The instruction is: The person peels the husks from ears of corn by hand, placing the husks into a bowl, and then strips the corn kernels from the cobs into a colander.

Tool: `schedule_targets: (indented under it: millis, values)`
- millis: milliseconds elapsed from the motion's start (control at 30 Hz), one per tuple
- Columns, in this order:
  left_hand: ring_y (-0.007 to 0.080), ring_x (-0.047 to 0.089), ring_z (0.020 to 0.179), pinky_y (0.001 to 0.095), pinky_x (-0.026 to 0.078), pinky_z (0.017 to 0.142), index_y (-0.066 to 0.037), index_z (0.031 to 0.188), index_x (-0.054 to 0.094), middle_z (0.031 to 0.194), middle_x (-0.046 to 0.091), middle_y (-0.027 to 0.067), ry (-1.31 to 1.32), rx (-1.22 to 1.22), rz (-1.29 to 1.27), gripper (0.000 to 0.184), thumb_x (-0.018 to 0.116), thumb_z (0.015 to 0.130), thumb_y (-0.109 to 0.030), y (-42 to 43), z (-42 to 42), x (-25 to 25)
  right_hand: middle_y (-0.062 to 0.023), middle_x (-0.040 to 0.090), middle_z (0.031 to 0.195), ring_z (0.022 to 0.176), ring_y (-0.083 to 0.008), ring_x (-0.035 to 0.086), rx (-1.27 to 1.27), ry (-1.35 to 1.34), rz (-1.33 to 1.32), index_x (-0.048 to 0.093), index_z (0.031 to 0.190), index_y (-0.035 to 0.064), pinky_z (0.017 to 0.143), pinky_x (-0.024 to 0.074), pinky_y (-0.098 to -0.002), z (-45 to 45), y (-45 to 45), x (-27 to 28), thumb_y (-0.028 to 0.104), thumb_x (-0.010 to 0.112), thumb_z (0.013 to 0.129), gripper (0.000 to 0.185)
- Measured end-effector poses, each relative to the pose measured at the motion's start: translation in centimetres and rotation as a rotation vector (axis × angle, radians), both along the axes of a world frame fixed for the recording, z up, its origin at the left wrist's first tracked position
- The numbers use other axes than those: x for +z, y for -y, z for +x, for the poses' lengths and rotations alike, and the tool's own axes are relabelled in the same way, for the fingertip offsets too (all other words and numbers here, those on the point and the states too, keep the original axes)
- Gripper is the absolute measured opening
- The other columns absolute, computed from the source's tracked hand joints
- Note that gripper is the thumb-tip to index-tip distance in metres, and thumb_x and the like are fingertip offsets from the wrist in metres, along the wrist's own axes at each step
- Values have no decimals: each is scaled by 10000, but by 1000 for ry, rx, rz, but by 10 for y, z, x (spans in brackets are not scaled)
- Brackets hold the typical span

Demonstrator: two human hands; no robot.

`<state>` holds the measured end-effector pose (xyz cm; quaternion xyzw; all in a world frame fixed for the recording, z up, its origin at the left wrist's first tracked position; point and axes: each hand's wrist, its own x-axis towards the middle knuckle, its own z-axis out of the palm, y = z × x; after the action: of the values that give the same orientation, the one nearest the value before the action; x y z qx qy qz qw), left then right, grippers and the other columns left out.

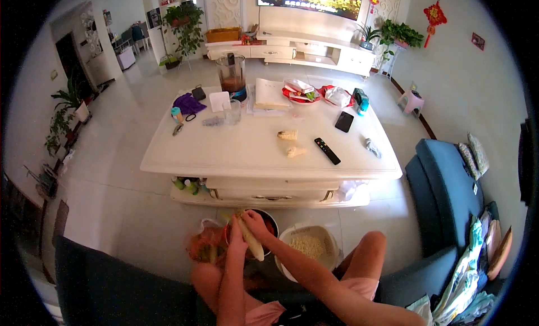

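An ear of corn (254,245) slants down between my hands, its pale end pointing toward my lap. My left hand (237,237) is wrapped around its side, and my right hand (255,223) grips it near the upper end. Fine detail at the fingertips is too small to make out. Under and behind the hands sits a round, dark-rimmed bowl (273,219), largely covered by them. To the right, a white plastic basket (285,236) holds loose corn kernels (309,246). A reddish plastic bag (203,239) lies on the left, with greenish husk-like pieces in it.
Ahead stands a white coffee table (224,152) bearing a partly bare corn cob (287,135), a broken cob piece (295,152), a remote (327,151), a phone (344,121), a blender jug (232,79) and a glass (232,112). A dark blue sofa (443,177) is at right.
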<state>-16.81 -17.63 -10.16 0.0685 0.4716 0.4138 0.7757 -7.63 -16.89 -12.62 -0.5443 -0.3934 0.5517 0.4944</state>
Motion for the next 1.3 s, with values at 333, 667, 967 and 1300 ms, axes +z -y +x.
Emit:
schedule_targets:
  millis: [333,667,967,1300]
  values:
    - [273,467,1197,431,403,987,-104,1343,412,1301,482,107,16,-7,6,632,417,927,-580,-2,0,-3,-36,581,858,787,-122,535,-79,-178,-31,576,931,23,721,451,-286,-1,11,18,219,561,917,197]
    - [247,530,1062,403,453,854,-98,1299,426,1197,524,89,-100,27,161,582,349,936,-546,-1,12,13,-109,677,844,736,-168,624,218,468,-110,677,947,11,677,490,-334,21,-13,42,444,683,807,454]
    - [263,534,1022,415,444,830,-40,1332,353,1190,498,142,-350,30,158,598,393,941,-490,-11,10,-47,-166,652,685,639,-283,650,72,700,115,707,842,33,618,504,-383,19,-19,23,336,652,779,314]
    - [273,478,1158,423,422,948,-84,1370,348,1301,466,115,-87,27,48,639,386,942,-558,-2,12,-6,-181,625,678,594,-275,600,59,744,24,650,778,-39,554,456,-410,9,-16,34,379,596,839,426]
